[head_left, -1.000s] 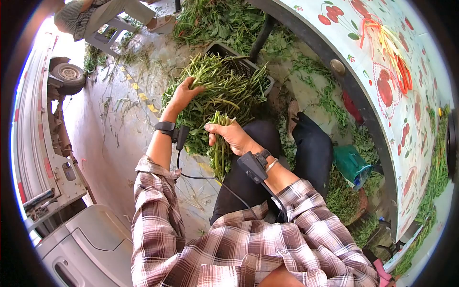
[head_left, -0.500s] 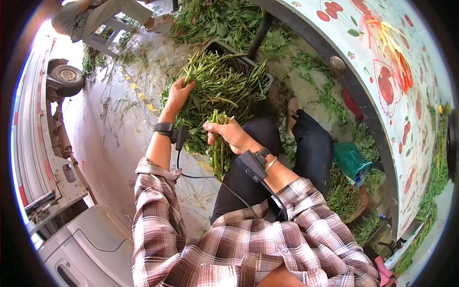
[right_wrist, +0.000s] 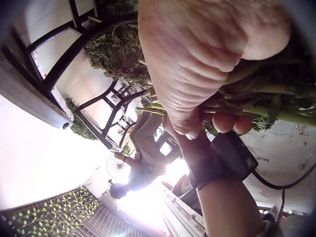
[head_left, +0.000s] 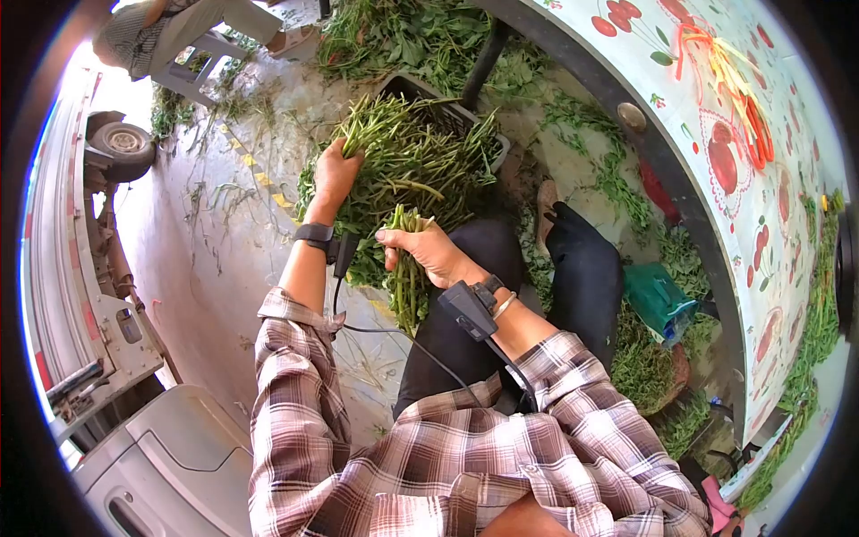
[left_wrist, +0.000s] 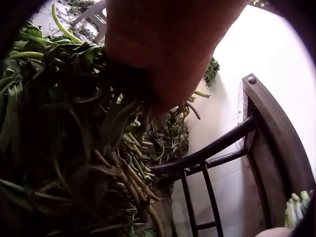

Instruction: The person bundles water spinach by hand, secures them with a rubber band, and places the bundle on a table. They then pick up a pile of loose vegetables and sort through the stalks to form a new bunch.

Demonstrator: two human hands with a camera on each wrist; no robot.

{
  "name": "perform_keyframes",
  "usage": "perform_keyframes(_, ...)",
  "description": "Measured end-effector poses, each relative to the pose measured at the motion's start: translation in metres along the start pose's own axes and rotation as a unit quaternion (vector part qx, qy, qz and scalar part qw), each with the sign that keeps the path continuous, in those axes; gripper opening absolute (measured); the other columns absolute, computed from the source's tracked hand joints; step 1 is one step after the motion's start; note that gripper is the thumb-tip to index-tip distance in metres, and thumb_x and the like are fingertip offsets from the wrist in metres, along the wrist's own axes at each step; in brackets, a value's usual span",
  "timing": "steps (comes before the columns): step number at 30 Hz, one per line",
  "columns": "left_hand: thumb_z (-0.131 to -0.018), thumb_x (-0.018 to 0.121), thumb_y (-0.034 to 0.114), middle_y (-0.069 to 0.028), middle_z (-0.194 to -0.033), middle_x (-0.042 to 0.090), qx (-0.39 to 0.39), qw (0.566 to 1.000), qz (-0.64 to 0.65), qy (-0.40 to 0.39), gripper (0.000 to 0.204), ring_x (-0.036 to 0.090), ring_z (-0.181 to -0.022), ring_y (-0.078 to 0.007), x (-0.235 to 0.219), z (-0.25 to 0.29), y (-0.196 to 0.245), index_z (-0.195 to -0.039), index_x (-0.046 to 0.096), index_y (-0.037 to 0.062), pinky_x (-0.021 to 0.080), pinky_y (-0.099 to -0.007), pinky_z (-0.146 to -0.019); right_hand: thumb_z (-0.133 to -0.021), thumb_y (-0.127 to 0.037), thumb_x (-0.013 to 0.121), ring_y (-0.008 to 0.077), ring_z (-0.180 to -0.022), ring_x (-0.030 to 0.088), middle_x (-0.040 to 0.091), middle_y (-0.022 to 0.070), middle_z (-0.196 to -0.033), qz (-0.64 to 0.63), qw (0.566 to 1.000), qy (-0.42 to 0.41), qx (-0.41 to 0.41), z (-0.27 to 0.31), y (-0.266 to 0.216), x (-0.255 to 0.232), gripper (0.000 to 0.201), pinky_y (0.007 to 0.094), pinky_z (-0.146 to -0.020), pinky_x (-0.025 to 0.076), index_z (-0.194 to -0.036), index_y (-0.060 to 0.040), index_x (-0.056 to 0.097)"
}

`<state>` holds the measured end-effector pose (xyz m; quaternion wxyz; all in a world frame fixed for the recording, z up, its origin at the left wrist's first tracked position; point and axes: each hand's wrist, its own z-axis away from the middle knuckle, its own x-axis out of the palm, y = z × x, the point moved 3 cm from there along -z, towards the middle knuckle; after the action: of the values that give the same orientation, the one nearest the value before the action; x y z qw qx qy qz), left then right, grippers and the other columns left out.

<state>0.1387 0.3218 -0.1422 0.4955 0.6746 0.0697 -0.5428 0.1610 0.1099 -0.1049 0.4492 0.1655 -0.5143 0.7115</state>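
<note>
In the head view, a heap of leafy green stems [head_left: 429, 166] spills over a dark crate [head_left: 407, 88]. At the heap's upper left side, my left hand [head_left: 334, 176] grips some stems whose ends poke out past the fingers; in the left wrist view this hand [left_wrist: 168, 49] covers what it holds. My right hand [head_left: 431, 251] holds an upright bundle of cut stems [head_left: 409, 291] above my knee, thumb across the front. The right wrist view has that hand [right_wrist: 202, 59] large, with fingertips curled round the stems.
A table with a cherry-patterned cover [head_left: 707, 116] curves along the right, orange and yellow ties [head_left: 741, 94] on it. Greens litter the floor around a table leg [head_left: 488, 64]. A green bag [head_left: 660, 300] lies right of my leg. At left stand a vehicle [head_left: 170, 447] and a seated person [head_left: 170, 31].
My left hand has drawn back slightly to the left from the heap, its fingers closing round stems. My right hand stays with its bundle in nearly the same place.
</note>
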Motion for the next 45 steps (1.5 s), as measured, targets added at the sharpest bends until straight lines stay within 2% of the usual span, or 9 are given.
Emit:
perform_keyframes(6,-0.073,0.065,0.029,-0.0156,-0.092,0.063,-0.055,0.991,-0.077,-0.091,0.037,0.061,-0.087,-0.0299,0.003,-0.005,0.015,-0.103,0.061,0.0095,0.046,-0.0400,-0.076,-0.081,-0.011,0.061,0.0110,-0.052,0.054,0.056,0.0024,-0.060,0.023,1.000,-0.019,0.000,0.000,0.000,0.000,0.010,0.0249,-0.052,0.045,-0.074,-0.0064,0.057)
perform_keyframes(13,-0.071,0.066,0.028,-0.0145,-0.091,0.064,-0.081,0.986,-0.137,-0.051,0.035,0.061,-0.086,-0.0294,0.012,-0.010,0.008,-0.103,0.064,0.0124,0.046,-0.0403,-0.076,-0.078,-0.012,0.064,0.0120,-0.047,0.053,0.056,0.0024,-0.057,0.005,1.000,-0.008,-0.004,0.000,0.000,0.000,0.011,0.0247,-0.048,0.042,-0.072,-0.0061,0.057)
perform_keyframes(19,-0.071,0.067,0.025,-0.0126,-0.081,0.066,-0.065,0.997,-0.020,-0.023,0.030,0.062,-0.077,-0.0274,0.006,-0.012,-0.011,-0.095,0.066,0.0086,0.046,-0.0369,-0.072,-0.080,-0.012,0.063,0.0121,-0.050,0.054,0.056,0.0027,-0.058,0.016,1.000,-0.011,0.003,-0.001,0.001,-0.001,0.011,0.0250,-0.050,0.044,-0.073,-0.0061,0.057)
perform_keyframes(22,-0.074,0.064,0.018,-0.0073,-0.074,0.064,-0.092,0.991,0.088,-0.046,0.023,0.057,-0.068,-0.0152,0.002,-0.014,-0.023,-0.092,0.064,0.0043,0.044,-0.0304,-0.067,-0.081,-0.011,0.061,0.0120,-0.052,0.055,0.057,0.0031,-0.059,0.023,1.000,-0.017,0.007,-0.001,-0.001,-0.001,0.010,0.0252,-0.052,0.046,-0.073,-0.0060,0.057)
perform_keyframes(25,-0.075,0.063,0.013,-0.0033,-0.075,0.063,-0.066,0.976,0.201,-0.050,0.020,0.054,-0.067,-0.0123,-0.012,-0.004,-0.006,-0.091,0.063,0.0022,0.043,-0.0279,-0.064,-0.081,-0.010,0.061,0.0122,-0.052,0.055,0.057,0.0032,-0.059,0.023,1.000,-0.014,0.010,-0.001,0.000,-0.001,0.010,0.0254,-0.052,0.046,-0.073,-0.0059,0.057)
perform_keyframes(26,-0.075,0.063,0.011,-0.0002,-0.075,0.060,-0.116,0.964,0.236,-0.044,0.017,0.051,-0.066,-0.0092,-0.014,-0.001,-0.005,-0.089,0.062,0.0019,0.042,-0.0251,-0.062,-0.081,-0.010,0.061,0.0122,-0.052,0.055,0.057,0.0032,-0.059,0.022,1.000,-0.011,0.013,-0.001,0.000,-0.002,0.010,0.0253,-0.052,0.046,-0.073,-0.0059,0.057)
perform_keyframes(29,-0.077,0.064,0.016,-0.0003,-0.077,0.060,-0.121,0.947,0.291,-0.061,0.018,0.052,-0.067,-0.0090,-0.022,0.002,-0.011,-0.089,0.063,0.0035,0.042,-0.0245,-0.061,-0.081,-0.010,0.061,0.0123,-0.051,0.055,0.057,0.0031,-0.059,0.016,1.000,-0.013,0.007,-0.001,0.001,-0.002,0.010,0.0250,-0.051,0.045,-0.073,-0.0056,0.057)
perform_keyframes(38,-0.081,0.064,0.020,-0.0017,-0.079,0.064,-0.151,0.923,0.352,-0.022,0.022,0.057,-0.067,-0.0091,-0.061,0.030,-0.004,-0.095,0.066,0.0038,0.047,-0.0243,-0.059,-0.082,-0.011,0.061,0.0119,-0.050,0.054,0.056,0.0023,-0.058,0.012,1.000,-0.004,-0.007,-0.003,0.002,-0.004,0.010,0.0269,-0.049,0.047,-0.075,-0.0046,0.058)
perform_keyframes(45,-0.081,0.064,0.021,-0.0007,-0.078,0.065,-0.130,0.929,0.340,-0.072,0.020,0.057,-0.066,-0.0084,-0.057,0.039,-0.005,-0.091,0.068,0.0038,0.046,-0.0231,-0.058,-0.082,-0.016,0.062,0.0117,-0.052,0.053,0.055,0.0021,-0.059,0.026,0.999,0.008,-0.029,-0.003,0.003,-0.002,0.013,0.0269,-0.049,0.047,-0.077,-0.0044,0.059)
